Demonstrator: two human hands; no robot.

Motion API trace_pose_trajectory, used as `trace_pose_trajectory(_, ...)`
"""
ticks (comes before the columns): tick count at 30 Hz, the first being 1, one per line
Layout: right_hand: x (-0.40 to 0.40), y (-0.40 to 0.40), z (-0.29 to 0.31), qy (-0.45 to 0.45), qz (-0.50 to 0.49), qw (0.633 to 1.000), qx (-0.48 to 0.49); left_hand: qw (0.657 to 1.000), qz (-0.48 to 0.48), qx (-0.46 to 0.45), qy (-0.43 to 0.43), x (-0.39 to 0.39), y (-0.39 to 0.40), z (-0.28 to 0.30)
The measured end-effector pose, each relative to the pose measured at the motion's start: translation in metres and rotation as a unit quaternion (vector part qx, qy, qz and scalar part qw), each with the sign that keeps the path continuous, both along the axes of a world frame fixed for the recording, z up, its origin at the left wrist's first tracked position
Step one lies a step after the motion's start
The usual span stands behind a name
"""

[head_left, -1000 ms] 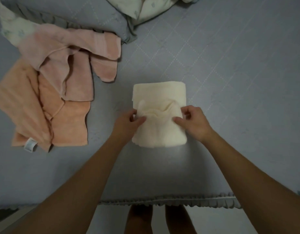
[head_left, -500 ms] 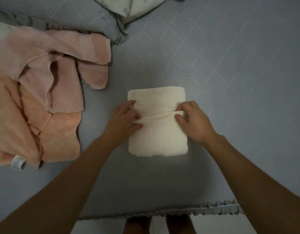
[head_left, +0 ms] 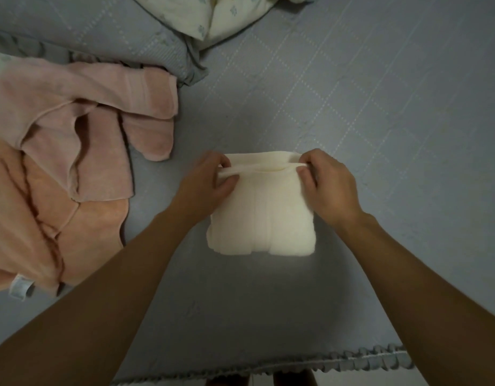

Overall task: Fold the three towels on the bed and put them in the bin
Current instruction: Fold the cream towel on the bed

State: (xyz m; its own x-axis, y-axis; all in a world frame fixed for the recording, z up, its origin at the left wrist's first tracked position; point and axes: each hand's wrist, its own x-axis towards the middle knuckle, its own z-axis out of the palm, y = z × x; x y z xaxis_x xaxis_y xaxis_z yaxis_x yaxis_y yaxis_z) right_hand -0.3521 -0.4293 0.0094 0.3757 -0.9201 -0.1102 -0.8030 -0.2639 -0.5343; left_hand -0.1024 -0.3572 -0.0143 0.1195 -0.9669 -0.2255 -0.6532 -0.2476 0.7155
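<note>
A cream towel (head_left: 261, 215) lies folded into a small thick rectangle on the grey bedspread (head_left: 380, 121), in the middle of the view. My left hand (head_left: 210, 181) pinches the towel's top flap at its far left corner. At the far right corner my right hand (head_left: 327, 181) pinches the same flap. The flap's edge is stretched between both hands, near the towel's far edge. A pink towel (head_left: 82, 118) lies crumpled at the left, partly over an orange towel (head_left: 45, 224) with a white tag. No bin is in view.
A grey quilted pillow (head_left: 107, 32) and a pale patterned pillow (head_left: 212, 15) lie at the far side. The bed's ruffled front edge (head_left: 352, 360) runs along the bottom, with my feet on the floor below it.
Both hands have carried the cream towel's near flap away from me, from its middle to its far edge, so the towel is folded over once more. The view has shifted slightly.
</note>
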Motion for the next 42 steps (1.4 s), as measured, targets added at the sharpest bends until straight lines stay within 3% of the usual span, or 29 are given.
trace_pose_trajectory(5,0.011,0.006,-0.016,-0.018,-0.128,0.978,0.162,0.991,0.049,0.126,0.02,-0.006,-0.009,-0.014)
trace_pose_trajectory(10,0.016,0.025,-0.014,-0.054,-0.195,0.953,0.226,0.992,-0.011,0.124,-0.002,-0.003,-0.01,-0.005)
trace_pose_trajectory(14,0.015,0.027,-0.006,-0.108,-0.178,0.96,0.19,0.999,-0.024,0.048,-0.002,-0.001,0.001,0.014)
trace_pose_trajectory(21,0.034,0.005,0.007,-0.216,-0.185,0.956,0.073,0.987,0.107,-0.118,0.016,0.001,-0.007,0.026)
trace_pose_trajectory(24,0.041,-0.014,-0.01,-0.132,-0.203,0.966,0.096,0.983,0.173,-0.055,0.03,-0.007,-0.025,0.004)
trace_pose_trajectory(26,0.04,-0.019,-0.025,-0.023,-0.204,0.966,0.158,0.986,0.163,0.046,0.011,-0.012,-0.029,-0.016)
trace_pose_trajectory(28,0.04,-0.018,-0.032,0.03,-0.211,0.96,0.181,0.987,0.14,0.082,-0.02,-0.016,-0.029,-0.027)
trace_pose_trajectory(31,0.045,-0.008,-0.027,0.047,-0.218,0.969,0.108,0.981,0.185,0.058,-0.011,-0.023,-0.026,-0.021)
trace_pose_trajectory(34,0.058,0.019,-0.021,0.1,-0.117,0.988,-0.008,0.977,0.209,-0.006,-0.044,-0.041,-0.011,-0.006)
trace_pose_trajectory(37,0.068,0.049,-0.027,0.1,0.036,0.993,-0.044,0.987,0.063,-0.089,-0.115,-0.068,0.016,-0.003)
trace_pose_trajectory(40,0.053,0.066,-0.045,0.159,0.14,0.977,-0.022,0.984,-0.063,-0.054,-0.159,-0.077,0.047,-0.024)
trace_pose_trajectory(42,0.042,0.065,-0.054,0.192,0.158,0.968,-0.01,0.972,-0.107,-0.024,-0.207,-0.066,0.057,-0.041)
